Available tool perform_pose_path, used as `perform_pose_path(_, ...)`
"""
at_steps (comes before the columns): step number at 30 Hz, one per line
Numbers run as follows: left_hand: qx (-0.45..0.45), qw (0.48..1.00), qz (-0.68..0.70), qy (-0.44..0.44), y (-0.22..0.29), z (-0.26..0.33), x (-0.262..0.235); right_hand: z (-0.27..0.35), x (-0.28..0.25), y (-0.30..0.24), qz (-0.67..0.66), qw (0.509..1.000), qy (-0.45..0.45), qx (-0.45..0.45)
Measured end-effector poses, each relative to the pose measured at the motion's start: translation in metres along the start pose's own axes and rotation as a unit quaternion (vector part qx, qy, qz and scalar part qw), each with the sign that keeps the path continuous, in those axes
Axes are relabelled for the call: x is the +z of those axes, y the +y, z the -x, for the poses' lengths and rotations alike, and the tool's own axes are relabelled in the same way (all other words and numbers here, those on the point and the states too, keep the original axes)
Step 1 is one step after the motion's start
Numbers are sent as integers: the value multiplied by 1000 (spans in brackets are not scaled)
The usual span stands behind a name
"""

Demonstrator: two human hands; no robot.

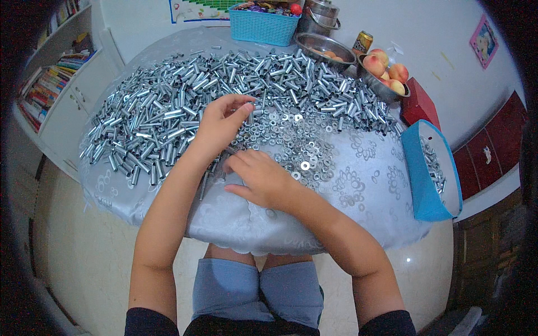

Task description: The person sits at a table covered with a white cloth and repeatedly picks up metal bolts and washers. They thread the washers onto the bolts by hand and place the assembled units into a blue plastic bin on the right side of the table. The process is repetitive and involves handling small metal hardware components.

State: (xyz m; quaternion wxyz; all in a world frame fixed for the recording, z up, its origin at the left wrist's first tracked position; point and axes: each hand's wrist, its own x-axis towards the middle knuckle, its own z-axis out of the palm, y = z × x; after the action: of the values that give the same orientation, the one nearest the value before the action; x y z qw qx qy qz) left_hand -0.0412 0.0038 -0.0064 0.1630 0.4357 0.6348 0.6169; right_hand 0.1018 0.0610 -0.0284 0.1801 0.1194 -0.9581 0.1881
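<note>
My left hand (219, 124) is over the middle of the pile, thumb and forefinger pinched together; whatever is between the fingertips is too small to make out. Closer to me, my right hand (260, 178) hovers low over the tablecloth, its fingers bent and the thumb apart from them, slightly blurred. Short silvery metal tubes (168, 112) lie heaped to the left and behind my hands. Flat round washers (305, 165) and small nuts (259, 133) are spread just right of my left hand. A thin metal rod (203, 185) lies left of my right hand.
A blue fabric bin (426, 193) holding small metal pieces stands at the table's right edge. Behind the heap are a light blue basket (263, 29), a steel bowl (320, 40), a can (362, 42), a bowl of peaches (398, 73) and a red box (419, 102).
</note>
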Motion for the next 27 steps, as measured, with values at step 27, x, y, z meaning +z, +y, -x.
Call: perform_pose_path(27,89,993,-59,55,8,13,14,15,-77,24,-592,722,266,240)
